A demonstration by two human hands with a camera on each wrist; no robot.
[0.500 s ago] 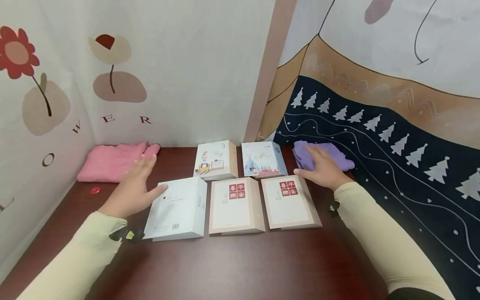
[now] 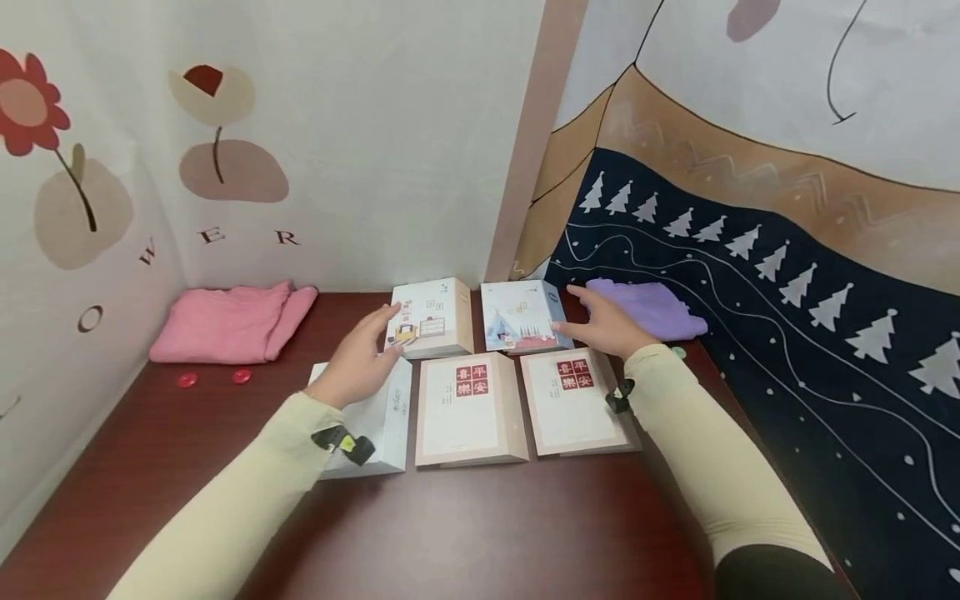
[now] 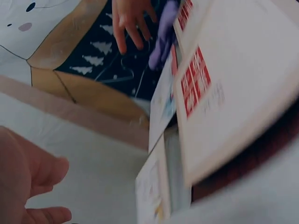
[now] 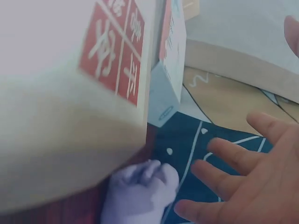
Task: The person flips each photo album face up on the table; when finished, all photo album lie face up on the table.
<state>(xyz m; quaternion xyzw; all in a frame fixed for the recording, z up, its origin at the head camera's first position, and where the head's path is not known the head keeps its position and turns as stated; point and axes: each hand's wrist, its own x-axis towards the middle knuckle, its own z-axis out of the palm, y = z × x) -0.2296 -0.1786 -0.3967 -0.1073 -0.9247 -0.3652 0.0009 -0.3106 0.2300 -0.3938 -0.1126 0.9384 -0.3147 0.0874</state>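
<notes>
Five-book rows stand on the table: my left hand (image 2: 356,358), fingers extended, hovers over the white front-left book (image 2: 386,421), beside the back-left book (image 2: 427,321) with a room drawing. Whether it touches either cannot be told. My right hand (image 2: 611,325) reaches with spread fingers to the right side of the back-right book (image 2: 517,317), which shows a blue tent; contact is unclear. Two cream-bordered books, one in the front middle (image 2: 461,425) and one at front right (image 2: 573,417), bear red character squares. In the right wrist view, nothing lies in the right hand (image 4: 247,172).
A folded pink cloth (image 2: 225,325) lies at back left, with a red disc (image 2: 187,380) and another red disc (image 2: 242,377) before it. Behind my right hand is a purple cloth (image 2: 652,308). Printed fabric walls (image 2: 375,150) border the dark red table (image 2: 480,533).
My left hand has moved right, from beside the pink cloth to over the books, revealing a second red disc. My right hand has moved left, off the purple cloth's area toward the back-right book.
</notes>
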